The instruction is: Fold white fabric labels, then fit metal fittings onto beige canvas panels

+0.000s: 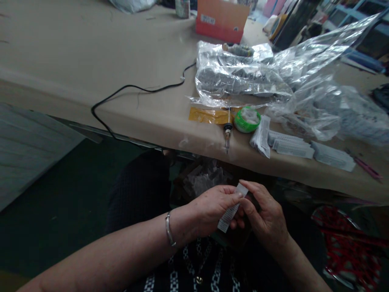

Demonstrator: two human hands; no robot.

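Over my lap, below the table edge, a small white printed label is pinched in my left hand, its thumb lying across the strip. My right hand has its thumb and forefinger closed at the label's upper end. On the table edge in front of me, a tool like a soldering iron points its tip toward me, with brown tape beside it. A green-rimmed round tub with whitish stuff stands to its right. Further right lie stacks of similar labels.
Clear plastic bags spread over the table's right side. An orange box stands behind them. A black cord loops over the table's front edge. Pink tweezers lie far right. Under the table is a box of clear plastic scraps.
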